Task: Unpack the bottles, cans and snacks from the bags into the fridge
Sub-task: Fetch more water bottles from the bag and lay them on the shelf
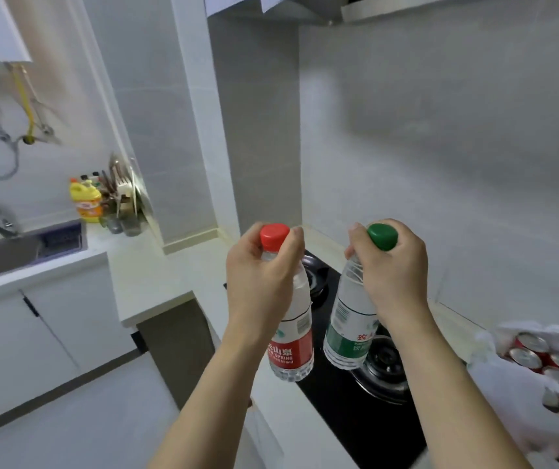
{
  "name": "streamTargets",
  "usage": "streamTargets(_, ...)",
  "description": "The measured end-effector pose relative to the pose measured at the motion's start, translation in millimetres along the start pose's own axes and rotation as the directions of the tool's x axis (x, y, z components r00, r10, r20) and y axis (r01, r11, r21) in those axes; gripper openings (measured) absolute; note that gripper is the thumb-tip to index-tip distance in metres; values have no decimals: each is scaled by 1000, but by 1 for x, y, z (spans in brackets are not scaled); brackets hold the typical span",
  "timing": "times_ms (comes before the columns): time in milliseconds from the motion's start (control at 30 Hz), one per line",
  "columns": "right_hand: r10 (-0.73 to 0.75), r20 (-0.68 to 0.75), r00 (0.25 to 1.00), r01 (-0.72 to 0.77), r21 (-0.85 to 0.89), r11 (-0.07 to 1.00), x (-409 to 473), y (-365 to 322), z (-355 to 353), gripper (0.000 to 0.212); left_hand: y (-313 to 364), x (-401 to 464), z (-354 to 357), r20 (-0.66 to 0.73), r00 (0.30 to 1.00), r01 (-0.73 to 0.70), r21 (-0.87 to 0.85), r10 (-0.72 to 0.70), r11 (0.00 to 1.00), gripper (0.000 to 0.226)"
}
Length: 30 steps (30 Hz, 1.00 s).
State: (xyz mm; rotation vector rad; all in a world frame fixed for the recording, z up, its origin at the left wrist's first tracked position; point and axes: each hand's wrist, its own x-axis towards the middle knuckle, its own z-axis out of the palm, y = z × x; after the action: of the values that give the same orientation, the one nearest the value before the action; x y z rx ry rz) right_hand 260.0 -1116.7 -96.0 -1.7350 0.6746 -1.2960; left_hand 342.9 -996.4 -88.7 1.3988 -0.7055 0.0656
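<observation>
Best to keep both bottles hanging plumb by the necks and carry them clear of the black hob [356, 411] at six o'clock, turning toward a fridge nowhere in view. Left hand [264, 275] curled tight round the neck of the red-capped bottle [291, 346], right hand [393, 275] likewise closed on the green-capped bottle [349, 326] at three o'clock of it, both held in the air over the hob. Cans [538, 357] waiting in the white bag [494, 374] at four o'clock.

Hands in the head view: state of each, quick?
Left hand: holding the clear plastic red-capped water bottle by its neck.
Right hand: holding the clear plastic green-capped water bottle by its neck.
</observation>
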Motion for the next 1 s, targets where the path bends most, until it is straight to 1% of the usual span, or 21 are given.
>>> streamTargets(267, -17, 197, 980, -5, 111, 994, -30, -31, 93, 27, -8, 14, -95, -178, 984, -1, 138, 26, 990, 23)
streamTargets(467, -52, 353, 934, -19, 196, 980, -50, -45, 149, 24, -14, 15, -150, -285, 957, 19, 242, 52, 970, 21)
streamTargets(733, -131, 546, 827, -34, 282, 959, -66, -67, 205, 24, -8, 0, -197, -483, 872, 96, 317, 73, 944, 18)
streamTargets(800, -155, 581, 799, -47, 318, 947, -78, -76, 217, 25, -2, -9, -213, -516, 852, 103, 337, 92, 936, 21)
streamTargets(900, -190, 639, 746, -70, 358, 931, -104, -95, 235, 24, 9, -26, -241, -565, 817, 122, 364, 115, 923, 19)
streamTargets(1000, -225, 682, 696, -116, 416, 902, -137, -119, 251, 18, 25, -46, -275, -632, 762, 150, 390, 145, 909, 17)
